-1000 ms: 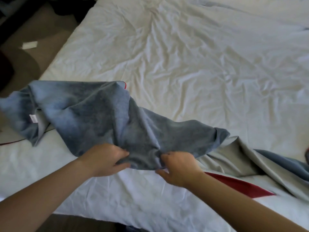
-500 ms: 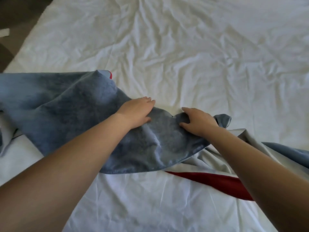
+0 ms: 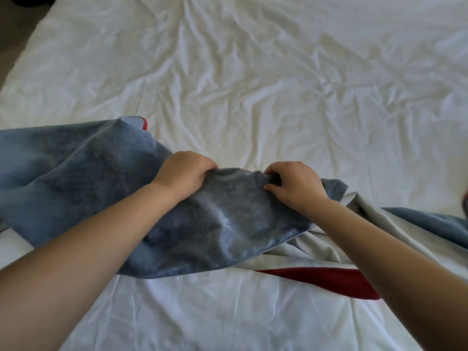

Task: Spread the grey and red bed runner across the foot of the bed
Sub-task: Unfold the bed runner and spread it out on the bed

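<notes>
The bed runner (image 3: 83, 173) lies rumpled across the near part of the white bed (image 3: 253, 84). Its grey-blue plush face is up on the left and in the middle. On the right it is twisted, showing a pale lining and a dark red band near the front. A small red corner peeks out at its far left fold. My left hand (image 3: 183, 172) and my right hand (image 3: 295, 183) both pinch the runner's far edge in the middle, a short gap apart, with the cloth bunched between them.
The wrinkled white sheet stretches far beyond the runner. A strip of brownish floor (image 3: 15, 29) shows past the bed's left edge at the top left. A dark red bit of fabric (image 3: 465, 198) shows at the right border.
My hands went from the runner's near edge to its far edge, laid flat there, and have now closed on the cloth. The view has shifted forward over the bed.
</notes>
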### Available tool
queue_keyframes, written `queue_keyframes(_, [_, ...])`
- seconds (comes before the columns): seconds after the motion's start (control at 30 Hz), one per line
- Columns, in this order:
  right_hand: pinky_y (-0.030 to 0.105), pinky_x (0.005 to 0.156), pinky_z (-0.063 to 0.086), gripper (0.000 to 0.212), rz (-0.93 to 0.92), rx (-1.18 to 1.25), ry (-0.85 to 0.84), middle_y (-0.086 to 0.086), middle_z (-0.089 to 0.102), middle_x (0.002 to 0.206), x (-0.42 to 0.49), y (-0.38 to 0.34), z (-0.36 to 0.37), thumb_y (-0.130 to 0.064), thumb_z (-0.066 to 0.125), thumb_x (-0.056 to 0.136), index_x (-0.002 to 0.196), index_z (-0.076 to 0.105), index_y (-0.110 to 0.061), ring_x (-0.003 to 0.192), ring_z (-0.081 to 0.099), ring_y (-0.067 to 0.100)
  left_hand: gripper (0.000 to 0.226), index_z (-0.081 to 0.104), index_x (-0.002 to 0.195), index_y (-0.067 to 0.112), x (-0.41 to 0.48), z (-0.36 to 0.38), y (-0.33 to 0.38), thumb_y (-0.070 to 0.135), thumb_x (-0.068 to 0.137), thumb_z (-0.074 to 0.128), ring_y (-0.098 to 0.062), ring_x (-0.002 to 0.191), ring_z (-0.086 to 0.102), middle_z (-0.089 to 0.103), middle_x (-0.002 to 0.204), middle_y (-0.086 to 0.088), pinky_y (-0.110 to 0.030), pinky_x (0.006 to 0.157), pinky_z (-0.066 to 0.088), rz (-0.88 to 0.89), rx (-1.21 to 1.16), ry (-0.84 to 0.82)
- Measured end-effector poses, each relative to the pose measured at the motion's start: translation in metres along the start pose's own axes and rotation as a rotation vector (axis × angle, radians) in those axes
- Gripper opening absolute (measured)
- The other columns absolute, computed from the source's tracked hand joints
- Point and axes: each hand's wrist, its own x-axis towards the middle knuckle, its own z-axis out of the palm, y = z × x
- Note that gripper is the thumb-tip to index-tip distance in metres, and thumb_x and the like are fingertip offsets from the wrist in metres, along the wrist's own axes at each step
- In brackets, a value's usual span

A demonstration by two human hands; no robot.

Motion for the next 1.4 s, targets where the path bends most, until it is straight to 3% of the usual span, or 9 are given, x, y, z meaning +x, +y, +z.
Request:
queue_keyframes(0.27, [0.035,0.068,0.048,0.012,-0.261,-0.014,-0.096,-0.001,0.069,0.080,-0.122,-0.026,0.003,-0.029,0.055,0.084,0.085,0.066,-0.024,0.076,0.063,0.023,0.027,0.074,0.072,0.025,-0.117,-0.010,0.035,0.021,0.078,0.048,-0.019,0.043,0.062,0.066,0.054,0.000,-0.021,0.037,0.043,0.240,0.064,0.085])
queue_keyframes(0.43, [0.020,0.051,0.049,0.010,-0.407,-0.107,-0.195,-0.009,0.065,0.063,-0.180,-0.034,0.032,-0.028,0.078,0.065,0.072,0.070,-0.028,0.057,0.062,0.012,0.005,0.068,0.066,0.020,-0.170,0.016,0.055,0.017,0.068,0.071,-0.014,0.054,0.066,0.068,0.062,0.003,-0.024,0.040,0.047,0.224,0.168,-0.132])
queue_keyframes(0.53, [0.024,0.058,0.046,0.023,-0.452,-0.173,-0.287,-0.008,0.066,0.078,-0.183,-0.039,0.030,-0.045,0.056,0.082,0.088,0.068,-0.027,0.072,0.062,0.013,0.018,0.064,0.097,0.019,-0.165,0.018,0.068,0.014,0.086,0.051,-0.021,0.095,0.065,0.068,0.102,-0.002,-0.035,0.072,0.051,0.059,0.264,-0.374])
queue_keyframes(0.6, [0.030,0.062,0.048,0.041,-0.408,-0.076,-0.232,-0.006,0.066,0.081,-0.172,-0.041,0.021,-0.051,0.032,0.089,0.088,0.065,-0.025,0.074,0.061,0.015,0.026,0.063,0.102,0.021,-0.152,0.014,0.071,0.018,0.089,0.041,-0.024,0.097,0.064,0.068,0.105,-0.004,-0.037,0.074,0.048,-0.031,0.261,-0.336])
queue_keyframes(0.73, [0.035,0.057,0.049,0.026,-0.219,0.078,0.105,-0.002,0.064,0.073,-0.131,-0.043,0.003,-0.035,0.046,0.091,0.077,0.064,-0.021,0.067,0.061,0.021,0.031,0.065,0.109,0.025,-0.115,0.002,0.066,0.019,0.088,0.044,-0.024,0.101,0.062,0.068,0.110,-0.001,-0.035,0.079,0.048,-0.104,0.129,0.011])
queue_keyframes(0.87, [0.031,0.080,0.049,0.032,0.090,0.071,-0.182,-0.005,0.063,0.108,-0.080,-0.031,0.012,-0.040,0.056,0.088,0.116,0.060,-0.027,0.097,0.060,0.017,0.040,0.054,0.129,0.020,-0.080,0.007,0.060,0.013,0.090,0.045,-0.028,0.117,0.054,0.058,0.128,-0.007,-0.040,0.095,0.045,-0.169,0.089,-0.159])
queue_keyframes(0.97, [0.034,0.084,0.050,0.031,0.095,0.178,-0.407,0.002,0.067,0.104,-0.074,-0.038,0.030,-0.040,0.056,0.089,0.112,0.065,-0.021,0.096,0.062,0.023,0.031,0.060,0.111,0.018,-0.080,0.026,0.068,0.036,0.090,0.046,-0.030,0.106,0.060,0.065,0.112,-0.009,-0.036,0.086,0.048,-0.083,0.145,-0.310])
queue_keyframes(1.13, [0.033,0.070,0.051,0.020,0.012,0.108,-0.337,0.008,0.071,0.086,-0.076,-0.045,0.036,-0.024,0.055,0.087,0.091,0.073,-0.016,0.081,0.064,0.026,0.017,0.063,0.089,0.017,-0.068,0.035,0.076,0.022,0.092,0.046,-0.027,0.083,0.063,0.066,0.089,-0.004,-0.032,0.064,0.039,-0.041,0.285,-0.389])
queue_keyframes(1.4, [0.034,0.074,0.049,0.023,0.028,-0.043,-0.023,0.000,0.069,0.099,-0.046,-0.025,-0.006,-0.027,0.047,0.092,0.098,0.069,-0.028,0.093,0.061,0.024,0.017,0.062,0.090,0.018,-0.018,0.007,0.064,0.015,0.090,0.046,-0.028,0.079,0.063,0.066,0.084,-0.005,-0.031,0.057,0.031,0.141,0.322,-0.048])
